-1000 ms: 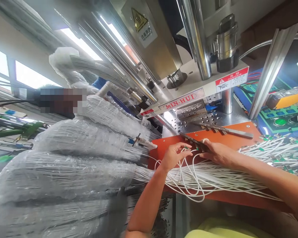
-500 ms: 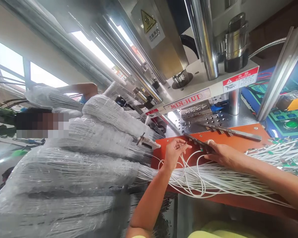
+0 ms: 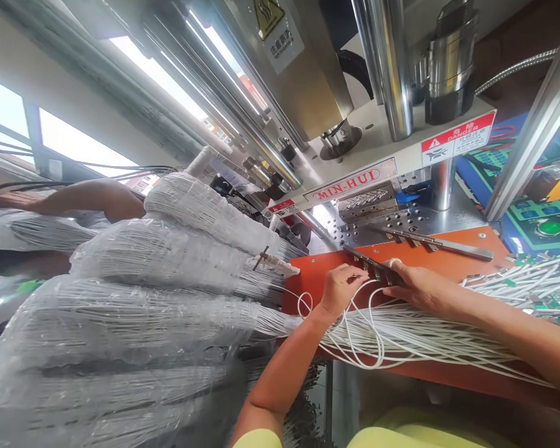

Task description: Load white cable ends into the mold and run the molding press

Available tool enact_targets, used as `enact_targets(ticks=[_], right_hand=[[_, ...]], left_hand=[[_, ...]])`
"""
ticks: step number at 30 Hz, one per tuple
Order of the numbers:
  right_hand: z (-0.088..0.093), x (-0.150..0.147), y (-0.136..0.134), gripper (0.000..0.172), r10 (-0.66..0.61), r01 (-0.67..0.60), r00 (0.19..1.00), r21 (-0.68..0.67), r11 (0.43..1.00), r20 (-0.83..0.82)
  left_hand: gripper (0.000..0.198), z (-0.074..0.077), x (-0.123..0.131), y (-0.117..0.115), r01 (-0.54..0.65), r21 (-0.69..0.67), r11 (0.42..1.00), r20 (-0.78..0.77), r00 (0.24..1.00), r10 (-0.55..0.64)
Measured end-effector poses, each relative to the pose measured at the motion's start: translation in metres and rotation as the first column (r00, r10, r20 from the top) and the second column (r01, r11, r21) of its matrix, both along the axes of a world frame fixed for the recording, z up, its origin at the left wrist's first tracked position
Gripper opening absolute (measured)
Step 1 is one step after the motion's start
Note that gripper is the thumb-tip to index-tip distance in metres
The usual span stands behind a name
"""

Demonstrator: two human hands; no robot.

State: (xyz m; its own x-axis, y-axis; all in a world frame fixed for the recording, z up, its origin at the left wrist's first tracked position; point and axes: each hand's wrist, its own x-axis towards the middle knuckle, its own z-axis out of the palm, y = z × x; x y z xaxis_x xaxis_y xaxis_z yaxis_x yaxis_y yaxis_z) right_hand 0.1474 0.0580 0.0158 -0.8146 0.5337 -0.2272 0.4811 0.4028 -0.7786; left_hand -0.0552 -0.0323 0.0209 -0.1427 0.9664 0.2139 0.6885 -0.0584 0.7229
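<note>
My right hand (image 3: 417, 285) grips the near end of a dark metal bar (image 3: 364, 259) with small slots, held at an angle over an orange board (image 3: 317, 274). My left hand (image 3: 341, 287) has its fingers pinched close against the bar's edge. Between those fingers seems to be the end of a white cable (image 3: 361, 289); the tip itself is hidden. Looped white cables hang below both hands. Behind the bar, a second slotted metal bar (image 3: 448, 244) lies on the board, with small metal pieces along it.
A press machine (image 3: 348, 185) with steel columns stands over the board. Many white cables with green-and-metal ends (image 3: 536, 292) lie at right, beside a control panel (image 3: 548, 227). Plastic-wrapped cable bundles (image 3: 158, 255) fill the left. Another person's arm (image 3: 88, 199) shows behind them.
My left hand has moved right, up to the bar, and its fingers have closed in. The right hand keeps its grip. The other person's arm and head have shifted left.
</note>
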Motion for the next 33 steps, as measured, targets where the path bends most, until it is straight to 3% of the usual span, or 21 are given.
enact_targets(ticks=[10,17,23,33], right_hand=[[-0.001,-0.001,0.001,0.025,0.007,-0.007,1.0,-0.004,1.0,-0.016],[0.001,-0.001,0.001,0.026,-0.004,0.004,1.0,-0.013,1.0,-0.006],[-0.001,-0.001,0.001,0.026,-0.003,0.003,1.0,0.008,1.0,0.003],[0.003,-0.003,-0.007,0.022,-0.008,0.007,1.0,0.092,0.996,0.01]], left_hand=[[0.008,-0.005,0.003,0.0,-0.022,0.055,0.998,-0.032,0.999,0.024],[0.014,-0.008,0.002,0.0,0.04,0.14,0.989,-0.13,0.991,-0.022],[0.012,-0.01,0.001,0.0,0.035,0.127,0.991,-0.123,0.992,-0.02],[0.003,-0.015,0.004,0.008,-0.084,0.068,0.994,-0.05,0.995,0.087]])
